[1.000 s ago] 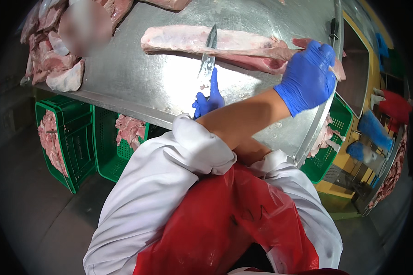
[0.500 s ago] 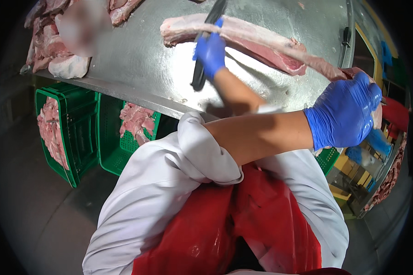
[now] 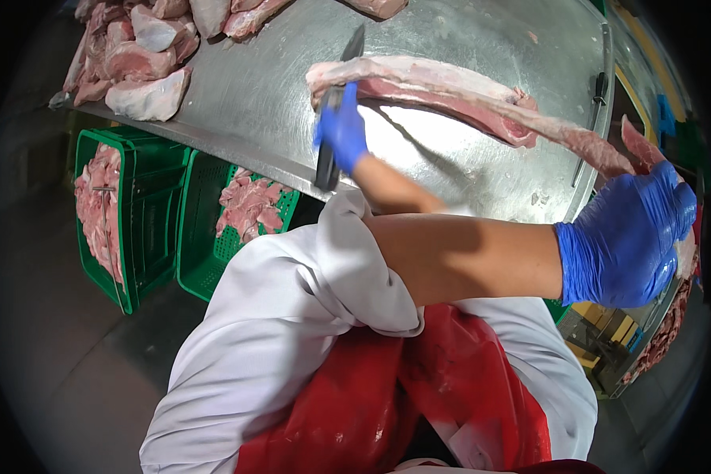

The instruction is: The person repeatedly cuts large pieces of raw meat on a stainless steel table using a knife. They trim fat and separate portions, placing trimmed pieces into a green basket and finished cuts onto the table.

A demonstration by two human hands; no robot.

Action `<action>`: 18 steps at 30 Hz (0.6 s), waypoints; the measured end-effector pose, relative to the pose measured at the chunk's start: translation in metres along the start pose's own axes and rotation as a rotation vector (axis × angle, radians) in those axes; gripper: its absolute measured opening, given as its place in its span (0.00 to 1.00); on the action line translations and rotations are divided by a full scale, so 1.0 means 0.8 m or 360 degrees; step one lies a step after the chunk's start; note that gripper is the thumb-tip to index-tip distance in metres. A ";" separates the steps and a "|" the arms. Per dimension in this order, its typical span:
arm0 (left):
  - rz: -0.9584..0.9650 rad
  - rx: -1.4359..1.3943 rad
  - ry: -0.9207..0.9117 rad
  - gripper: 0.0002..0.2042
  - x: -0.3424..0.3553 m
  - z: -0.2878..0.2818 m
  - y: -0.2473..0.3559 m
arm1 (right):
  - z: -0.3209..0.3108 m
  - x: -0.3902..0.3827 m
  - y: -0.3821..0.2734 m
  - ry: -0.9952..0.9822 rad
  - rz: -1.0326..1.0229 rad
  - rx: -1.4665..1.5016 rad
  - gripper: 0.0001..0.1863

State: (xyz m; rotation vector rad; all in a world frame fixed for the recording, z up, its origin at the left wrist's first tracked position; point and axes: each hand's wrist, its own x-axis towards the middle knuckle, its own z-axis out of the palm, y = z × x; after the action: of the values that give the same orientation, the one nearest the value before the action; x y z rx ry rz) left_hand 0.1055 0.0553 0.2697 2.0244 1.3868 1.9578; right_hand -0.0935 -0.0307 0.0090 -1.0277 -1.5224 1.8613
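My arms cross. My left hand (image 3: 624,237), gloved in blue at the far right, is closed on the end of a long pale strip of meat (image 3: 584,146), which stretches back along a long cut of pink meat with white fat (image 3: 458,87) lying on the steel table (image 3: 245,95). My right hand (image 3: 340,126), also in a blue glove, is at the meat's left end, closed on the black handle of a knife (image 3: 328,170). The blade points away from me and shows beyond the meat; its middle is hidden under the meat.
A heap of meat pieces (image 3: 138,59) sits at the table's back left. Below the front edge hang two green crates (image 3: 130,229) (image 3: 189,253) with meat trimmings. A black-handled tool (image 3: 600,87) lies along the right edge. Another table with meat (image 3: 660,347) stands at far right.
My left hand has moved right and toward me, drawing the strip out. My right hand and knife have moved toward the meat's left end. The view has shifted a little.
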 end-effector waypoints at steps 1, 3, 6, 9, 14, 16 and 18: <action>0.0016 0.0010 0.0022 0.14 0.005 0.003 0.011 | -0.005 0.038 -0.046 -0.0144 0.0320 0.0357 0.22; 0.0047 -0.0058 -0.0007 0.14 0.006 0.014 0.021 | 0.000 0.038 -0.031 -0.0054 0.0207 0.0062 0.19; 0.0080 -0.0157 -0.0050 0.14 0.018 0.012 0.037 | 0.043 -0.022 0.048 0.0287 -0.0219 -0.0315 0.29; 0.0085 -0.0176 -0.0066 0.14 0.013 0.000 0.041 | 0.046 -0.014 0.011 0.0053 0.0083 -0.0011 0.31; -0.0068 -0.0463 -0.0206 0.14 0.040 -0.034 0.034 | 0.011 -0.046 -0.057 -0.0584 0.0257 0.0212 0.28; -0.0225 -0.0620 -0.0244 0.14 0.059 -0.070 0.024 | -0.015 -0.078 -0.089 -0.0934 0.0233 0.0307 0.27; -0.0443 -0.0766 -0.0189 0.13 0.076 -0.119 -0.004 | -0.059 -0.093 -0.111 -0.1201 0.0208 0.0292 0.26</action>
State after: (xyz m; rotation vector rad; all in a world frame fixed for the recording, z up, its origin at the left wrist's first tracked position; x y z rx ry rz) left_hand 0.0172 0.0396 0.3379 1.6057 0.9843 1.7972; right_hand -0.0186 -0.0411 0.1087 -0.3411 -1.6376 2.6026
